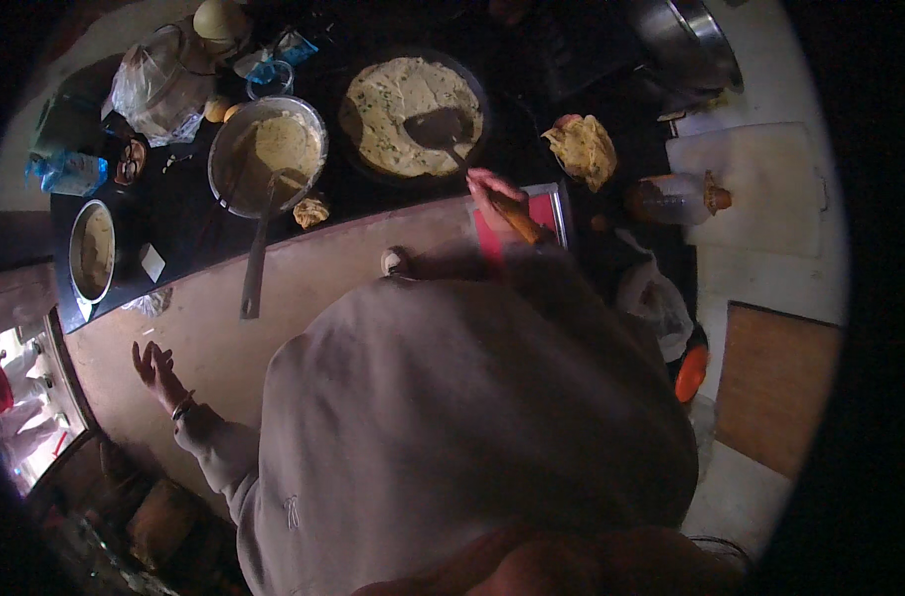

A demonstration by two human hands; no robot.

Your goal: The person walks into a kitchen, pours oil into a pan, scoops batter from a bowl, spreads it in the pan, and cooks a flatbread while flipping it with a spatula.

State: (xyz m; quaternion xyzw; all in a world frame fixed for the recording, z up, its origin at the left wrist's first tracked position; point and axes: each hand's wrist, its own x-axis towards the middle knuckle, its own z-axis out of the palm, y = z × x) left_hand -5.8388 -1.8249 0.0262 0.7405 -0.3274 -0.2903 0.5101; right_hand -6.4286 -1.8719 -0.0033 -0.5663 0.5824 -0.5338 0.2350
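Observation:
My right hand (497, 200) grips the wooden handle of a metal spatula (439, 128), whose dark blade lies on a pale, green-flecked batter layer (385, 112) in a round pan (479, 82). Well away to the left, my left hand (157, 372) hangs in front of the counter, fingers apart and holding nothing. Between the hands, a metal bowl (215, 175) holds similar batter, and a long-handled ladle (256, 261) leans over its near rim. A crumpled piece of cooked flatbread (311, 212) sits beside the bowl. More folded flatbread (585, 151) lies right of the pan.
A smaller metal bowl (110, 246) stands at the counter's left end, near a blue plastic bottle (71, 173). Plastic-wrapped goods (154, 89) are at the back left. To the right are an oil bottle (672, 199), a pale cutting board (765, 186) and a large metal pot (695, 45).

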